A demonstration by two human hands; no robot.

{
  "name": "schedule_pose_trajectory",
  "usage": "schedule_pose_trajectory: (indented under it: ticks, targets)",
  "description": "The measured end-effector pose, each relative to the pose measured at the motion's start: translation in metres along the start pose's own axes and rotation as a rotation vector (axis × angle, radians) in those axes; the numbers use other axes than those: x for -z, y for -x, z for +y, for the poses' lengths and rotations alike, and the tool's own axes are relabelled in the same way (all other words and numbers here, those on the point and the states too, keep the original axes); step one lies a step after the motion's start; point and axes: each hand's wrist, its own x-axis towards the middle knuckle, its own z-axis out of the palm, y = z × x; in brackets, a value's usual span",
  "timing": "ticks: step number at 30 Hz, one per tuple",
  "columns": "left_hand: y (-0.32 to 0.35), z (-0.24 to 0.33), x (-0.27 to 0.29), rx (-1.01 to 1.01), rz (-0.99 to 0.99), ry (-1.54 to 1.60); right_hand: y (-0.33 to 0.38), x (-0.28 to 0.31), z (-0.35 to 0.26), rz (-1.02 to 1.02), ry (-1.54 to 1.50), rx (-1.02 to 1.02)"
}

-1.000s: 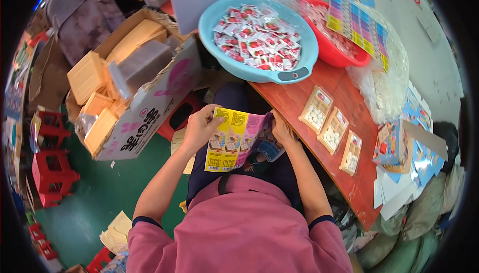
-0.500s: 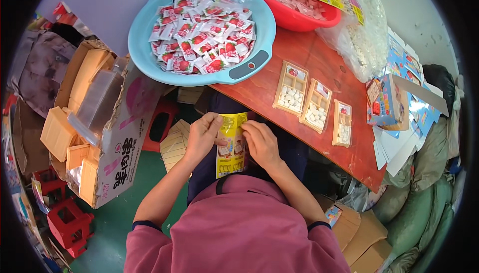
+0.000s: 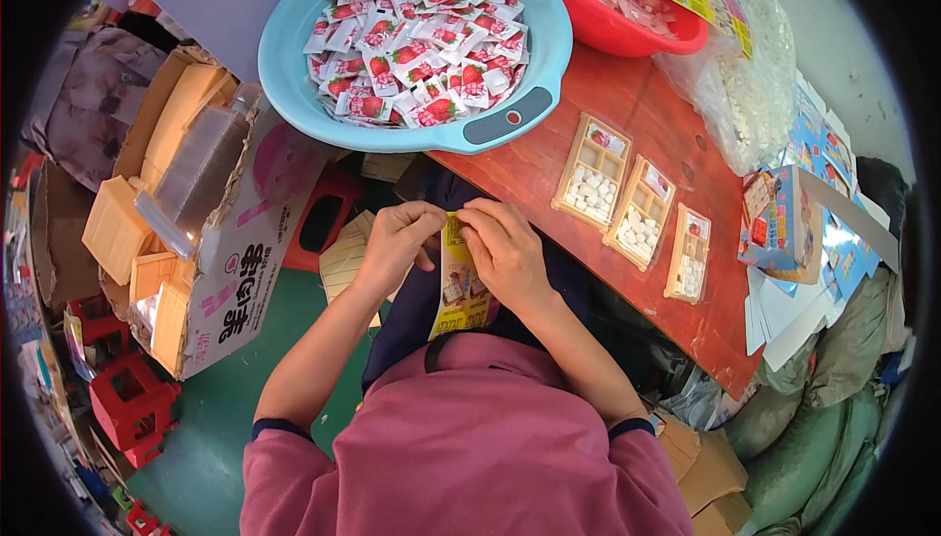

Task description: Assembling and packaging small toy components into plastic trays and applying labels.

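My left hand [image 3: 397, 242] and my right hand [image 3: 505, 247] both pinch the top edge of a folded yellow printed card [image 3: 459, 286] held over my lap, just below the table edge. The card hangs down between the hands with small pictures on its face. On the red-brown table [image 3: 627, 115] to the right lie three tan compartment trays [image 3: 639, 215] holding small white pieces. A light blue basin [image 3: 510, 115] full of red-and-white strawberry sachets [image 3: 417, 41] sits beyond my hands.
A red basin [image 3: 627, 34] with a printed sheet over it stands at the back. A clear bag of white pieces [image 3: 750, 95] lies right of it. A blue printed box [image 3: 779, 222] is at the table's right end. An open cardboard carton [image 3: 211, 252] of tan trays stands left, with red crates [image 3: 127, 404] on the green floor.
The yellow card was spread wide a second ago; now it is folded narrow with both hands close together at its top. The view has shifted, bringing the table nearer.
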Motion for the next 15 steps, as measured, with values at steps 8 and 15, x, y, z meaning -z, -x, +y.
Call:
schedule_pose_trajectory:
  ticks: [8, 15]
  targets:
    - [-0.004, 0.023, 0.008, 0.275, -0.221, 0.181, 0.001, 0.015, -0.014, -0.034, -0.256, -0.416]
    - [0.0, 0.045, -0.006, 0.251, -0.329, 0.013, -0.004, 0.036, -0.028, -0.105, -0.443, -0.675]
